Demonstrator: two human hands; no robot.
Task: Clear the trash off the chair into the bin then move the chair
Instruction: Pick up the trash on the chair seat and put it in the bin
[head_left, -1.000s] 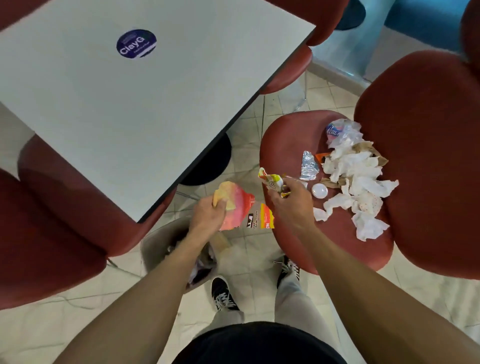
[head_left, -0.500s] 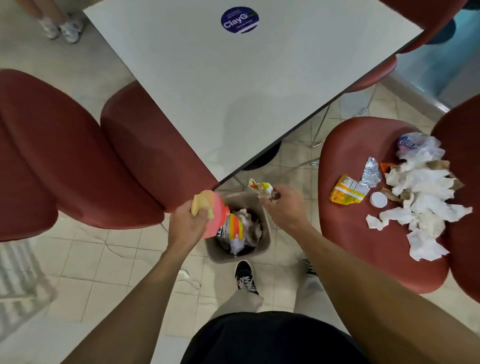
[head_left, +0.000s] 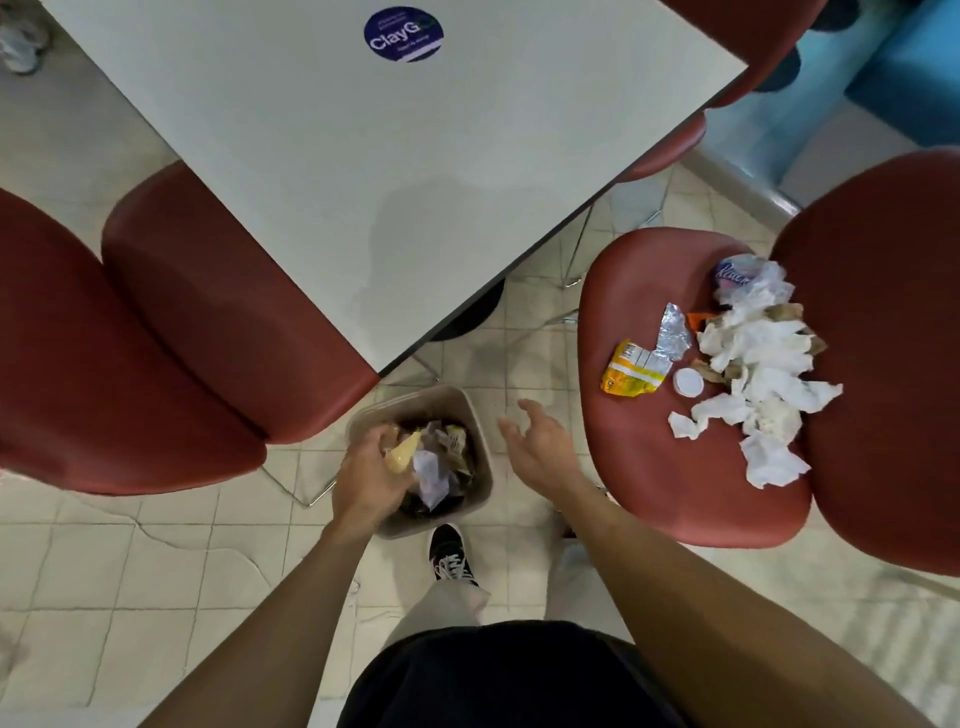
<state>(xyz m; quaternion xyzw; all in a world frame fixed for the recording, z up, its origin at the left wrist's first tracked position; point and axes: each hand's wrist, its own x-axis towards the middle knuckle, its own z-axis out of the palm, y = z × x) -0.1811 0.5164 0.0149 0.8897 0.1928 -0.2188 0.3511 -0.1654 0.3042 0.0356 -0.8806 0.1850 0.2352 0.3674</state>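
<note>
A: Where was the bin (head_left: 470, 410)?

B: On the tiled floor, just past the corner of the white table (head_left: 363, 171), with a black shoe (head_left: 451, 558) right at its near side. It already held crumpled wrappers.

A: And the hands?

B: The left hand (head_left: 371, 478) was over the bin's left rim, fingers curled around a pale yellow wrapper (head_left: 402, 451). The hand was blurred, so I couldn't tell how firm the grip was. The right hand (head_left: 540, 449) was to the right of the bin, between it and the chair (head_left: 649, 493), fingers spread and holding nothing.

A: What lay on the chair?

B: Plenty of rubbish. Taking the bin as the mark, all of it sat off to the right on the red seat. Nearest the bin was a yellow packet (head_left: 631, 370), touching a strip of foil (head_left: 674, 333). A small white cap (head_left: 688, 383) lay just beside the packet. Farther right was a heap of crumpled white tissues (head_left: 753, 369) mixed with bits of brown paper, and a clear plastic wrapper (head_left: 748, 278) with blue print at the heap's far end.

A: Anything else around?

B: Another red chair (head_left: 171, 332) stood left of the bin, tucked against the table, and a round blue sticker (head_left: 403, 34) sat on the tabletop, well beyond the bin.
</note>
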